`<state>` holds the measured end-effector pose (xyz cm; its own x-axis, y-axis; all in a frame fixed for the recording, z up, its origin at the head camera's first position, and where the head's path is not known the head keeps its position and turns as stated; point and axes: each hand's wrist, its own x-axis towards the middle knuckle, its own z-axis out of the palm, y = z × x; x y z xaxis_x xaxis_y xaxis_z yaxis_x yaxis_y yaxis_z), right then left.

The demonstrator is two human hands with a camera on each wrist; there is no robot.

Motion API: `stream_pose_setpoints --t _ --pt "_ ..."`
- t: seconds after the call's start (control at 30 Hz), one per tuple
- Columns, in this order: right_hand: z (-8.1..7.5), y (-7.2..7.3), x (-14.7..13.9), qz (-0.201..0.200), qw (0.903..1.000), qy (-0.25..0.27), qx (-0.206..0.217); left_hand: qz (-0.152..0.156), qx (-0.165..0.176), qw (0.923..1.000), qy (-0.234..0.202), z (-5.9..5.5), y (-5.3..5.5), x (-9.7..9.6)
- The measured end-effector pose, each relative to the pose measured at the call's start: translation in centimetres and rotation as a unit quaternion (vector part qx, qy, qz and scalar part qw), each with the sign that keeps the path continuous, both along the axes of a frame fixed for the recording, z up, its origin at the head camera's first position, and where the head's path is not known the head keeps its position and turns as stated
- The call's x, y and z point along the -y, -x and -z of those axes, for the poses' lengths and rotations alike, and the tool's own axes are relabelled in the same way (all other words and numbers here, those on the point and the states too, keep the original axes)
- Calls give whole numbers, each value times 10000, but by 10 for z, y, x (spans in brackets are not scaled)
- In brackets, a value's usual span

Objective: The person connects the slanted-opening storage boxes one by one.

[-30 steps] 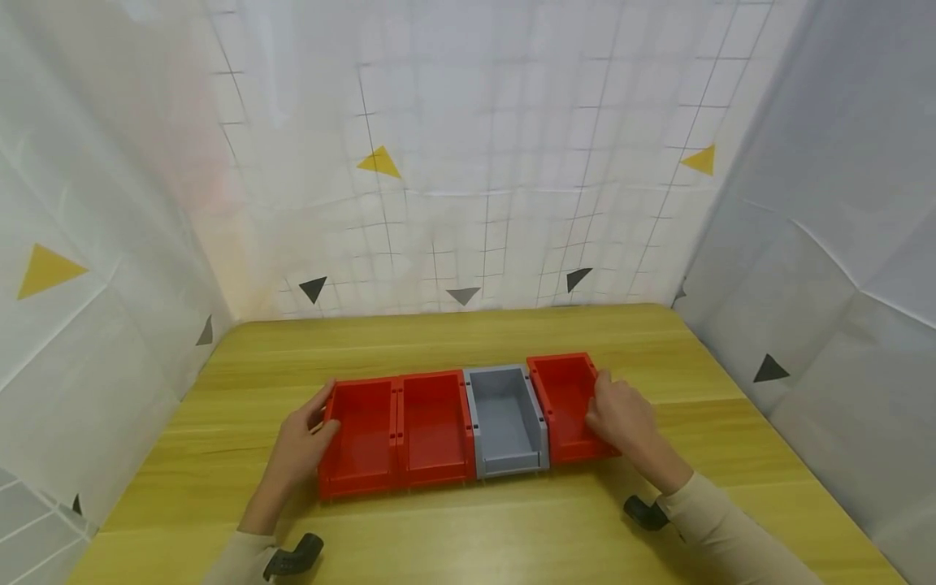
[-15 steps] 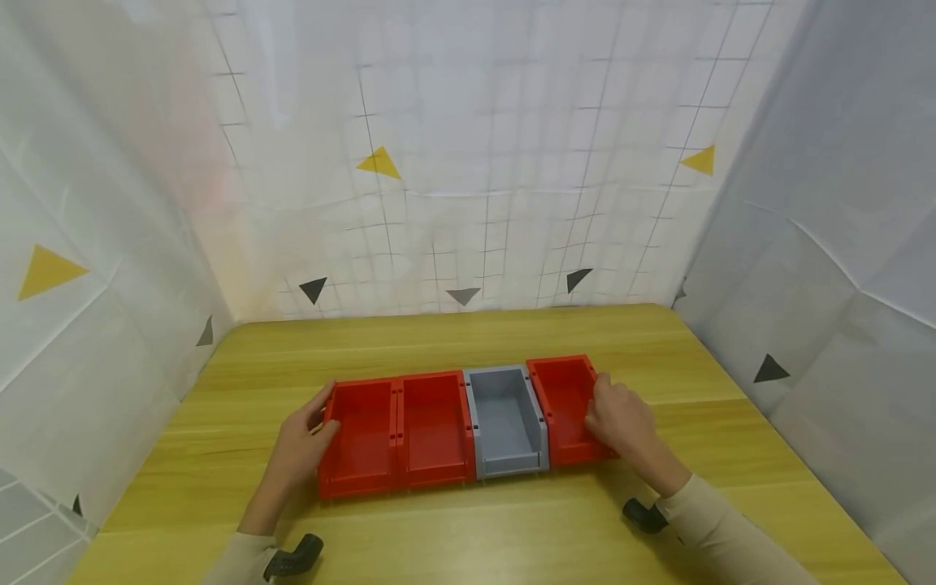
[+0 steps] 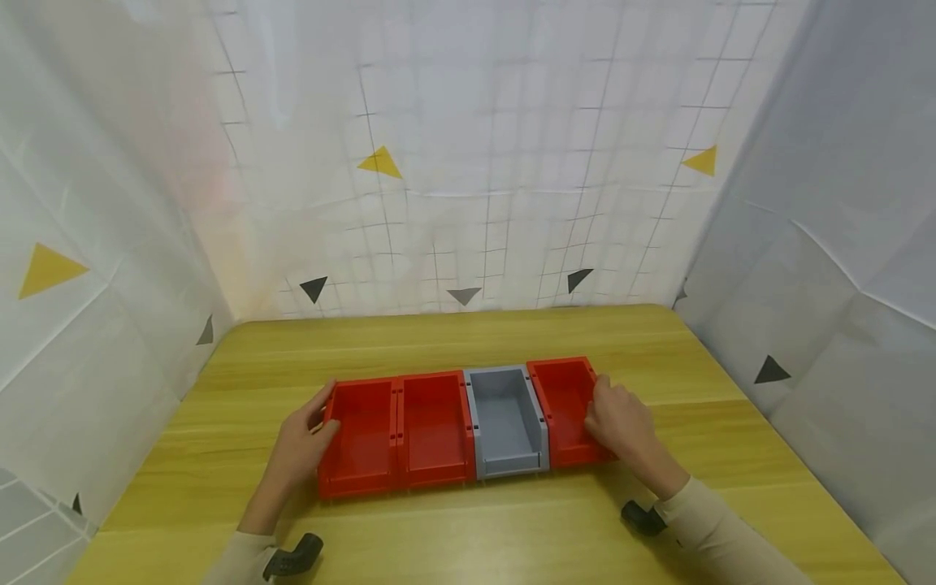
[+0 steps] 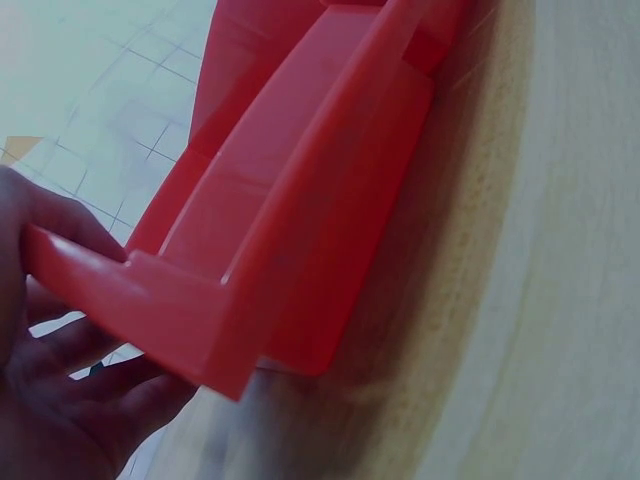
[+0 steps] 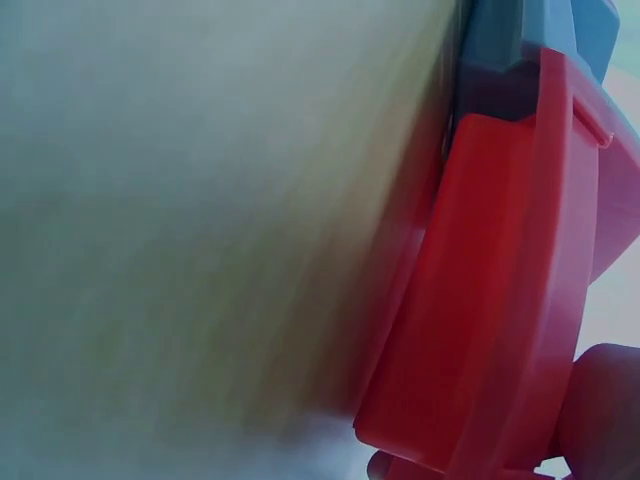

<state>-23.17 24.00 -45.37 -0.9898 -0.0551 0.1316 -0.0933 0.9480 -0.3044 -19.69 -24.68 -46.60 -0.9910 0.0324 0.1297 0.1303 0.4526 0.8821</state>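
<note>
In the head view, a row of storage bins crosses the table's middle. At its left end is a red bin (image 3: 360,483), followed by a second red bin (image 3: 436,470), a grey bin (image 3: 511,465) and another red bin (image 3: 561,367) at the right end. My left hand (image 3: 301,445) grips the leftmost bin's outer side wall, thumb at the rim; the left wrist view shows fingers (image 4: 130,400) below that wall. My right hand (image 3: 626,422) grips the right-end bin's outer wall, most of its fingers hidden. Right-end and grey bins stand side by side, the red one slightly farther back.
A wood-patterned table (image 3: 468,536) lies under the bins. White patterned sheets hang behind it (image 3: 453,203) and at both sides. Dark curved pieces, one at the left wrist (image 3: 295,556) and one at the right wrist (image 3: 643,518), stick out over the table.
The right-end red bin has slid slightly toward the person alongside the grey bin, with my right hand on it. My left hand and the other bins stay where they were.
</note>
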Motion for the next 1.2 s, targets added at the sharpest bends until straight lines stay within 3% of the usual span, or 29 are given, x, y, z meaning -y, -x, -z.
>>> stream_pose_setpoints --t 0.27,0.73,0.97,1.2 --pt "3 0 -1 64 10000 2 2 111 -25 9999 -62 -3 -2 -1" --pt "7 -1 1 51 9999 -76 -104 72 -34 10000 23 0 -1 0" --pt "6 2 -3 -32 9998 37 -167 -36 52 9999 -132 0 2 1" --pt "7 3 -9 -110 9997 189 48 -8 56 9999 -154 4 4 2"
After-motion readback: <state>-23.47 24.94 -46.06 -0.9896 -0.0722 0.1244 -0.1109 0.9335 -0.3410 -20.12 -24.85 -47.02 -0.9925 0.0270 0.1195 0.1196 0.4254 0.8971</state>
